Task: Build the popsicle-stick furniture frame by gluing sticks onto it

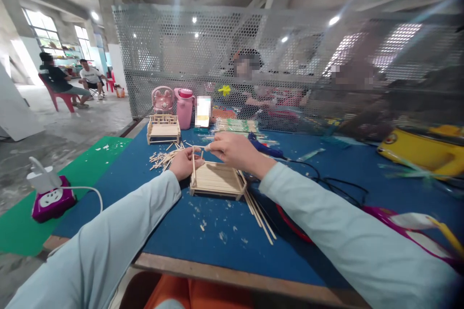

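Observation:
A small frame built of wooden sticks [217, 181] lies on the blue table mat [174, 222] in front of me. My left hand [184, 163] is closed on an upright stick at the frame's far left corner. My right hand [234, 150] pinches the end of a thin horizontal stick that runs across the top of that upright. Both hands hover over the frame's far edge. Loose long sticks [259, 212] lie at the frame's right side.
A finished stick model [163, 129] stands farther back, with cut stick pieces [163, 158] beside it. A blue glue gun [264, 147] and black cables [326, 183] lie right. Pink bottles [184, 106], a purple power strip [52, 200] and yellow plastic [416, 152] surround. People sit behind a mesh screen [290, 58].

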`<action>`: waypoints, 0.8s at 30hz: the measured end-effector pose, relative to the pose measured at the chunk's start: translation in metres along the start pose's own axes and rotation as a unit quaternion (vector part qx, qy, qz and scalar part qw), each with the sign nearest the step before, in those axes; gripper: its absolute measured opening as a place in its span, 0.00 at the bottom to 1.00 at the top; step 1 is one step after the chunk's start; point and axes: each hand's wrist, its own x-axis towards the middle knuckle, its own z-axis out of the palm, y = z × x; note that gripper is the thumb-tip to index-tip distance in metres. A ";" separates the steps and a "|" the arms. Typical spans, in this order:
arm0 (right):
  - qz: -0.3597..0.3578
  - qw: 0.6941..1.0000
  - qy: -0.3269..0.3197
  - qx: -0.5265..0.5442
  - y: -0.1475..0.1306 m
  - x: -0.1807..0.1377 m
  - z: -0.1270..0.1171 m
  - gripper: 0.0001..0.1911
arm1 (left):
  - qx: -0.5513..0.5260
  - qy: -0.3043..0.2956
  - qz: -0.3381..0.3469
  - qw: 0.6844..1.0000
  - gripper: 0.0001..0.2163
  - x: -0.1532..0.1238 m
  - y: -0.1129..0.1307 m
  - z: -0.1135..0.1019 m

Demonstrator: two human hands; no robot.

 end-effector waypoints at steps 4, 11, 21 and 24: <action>-0.098 0.992 -0.047 -0.061 0.002 0.016 0.009 0.11 | -0.005 -0.016 0.005 1.000 0.21 -0.002 0.005 0.001; -0.125 0.982 -0.065 -0.126 -0.010 0.024 0.011 0.07 | -0.007 -0.015 0.004 1.000 0.20 -0.001 0.004 0.001; 0.051 0.991 0.119 -0.033 0.011 -0.032 -0.030 0.10 | -0.095 -0.097 -0.070 0.988 0.23 -0.011 0.018 -0.020; 0.168 0.964 0.199 0.053 0.005 -0.077 -0.039 0.10 | -0.115 -0.068 -0.069 0.989 0.23 -0.007 0.031 -0.029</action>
